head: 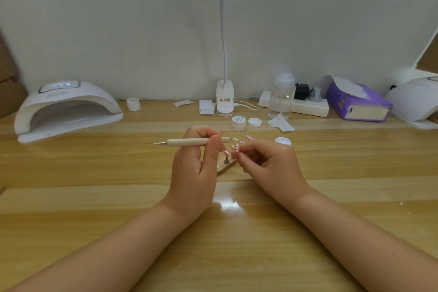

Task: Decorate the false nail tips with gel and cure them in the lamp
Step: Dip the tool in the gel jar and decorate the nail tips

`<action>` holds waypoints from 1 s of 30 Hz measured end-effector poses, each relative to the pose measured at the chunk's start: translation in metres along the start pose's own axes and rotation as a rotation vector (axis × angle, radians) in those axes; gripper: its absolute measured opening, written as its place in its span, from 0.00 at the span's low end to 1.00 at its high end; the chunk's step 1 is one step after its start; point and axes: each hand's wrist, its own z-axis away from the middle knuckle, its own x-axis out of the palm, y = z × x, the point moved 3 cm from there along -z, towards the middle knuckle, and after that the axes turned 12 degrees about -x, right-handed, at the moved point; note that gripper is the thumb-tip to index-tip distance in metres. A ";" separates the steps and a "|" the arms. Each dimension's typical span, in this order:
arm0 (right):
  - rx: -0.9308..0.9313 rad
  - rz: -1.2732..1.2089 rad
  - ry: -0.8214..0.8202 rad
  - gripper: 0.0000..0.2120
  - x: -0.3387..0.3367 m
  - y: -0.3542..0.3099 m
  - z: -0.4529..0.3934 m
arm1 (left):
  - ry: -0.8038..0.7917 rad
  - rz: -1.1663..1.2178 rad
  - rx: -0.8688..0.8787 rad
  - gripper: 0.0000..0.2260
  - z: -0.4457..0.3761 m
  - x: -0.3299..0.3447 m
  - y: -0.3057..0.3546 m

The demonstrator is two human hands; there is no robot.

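The curing lamp [66, 106] stood at the far left of the wooden table [94, 173], its opening facing the person. A small closed white jar [133, 104] sat just to its right, near the wall. At table centre, the left hand [196, 163] pinched a wooden dotting tool [189, 142] between thumb and fingers, holding it level with its working tip pointing right. Behind the hands stood a clip-on desk light [224, 99], and in front of it an open gel pot [238, 123] with its lid [255, 122] beside it. The right hand [270, 161] held a pink nail tip [235, 148] with white dots in its curled fingertips, just beside the tool's tip. Further pink tips lay on the table just behind. At far right lay a purple tissue pack [358, 102].
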 end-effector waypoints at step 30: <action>-0.021 -0.005 0.016 0.03 0.001 0.002 0.001 | -0.050 -0.058 -0.047 0.05 0.001 0.002 -0.002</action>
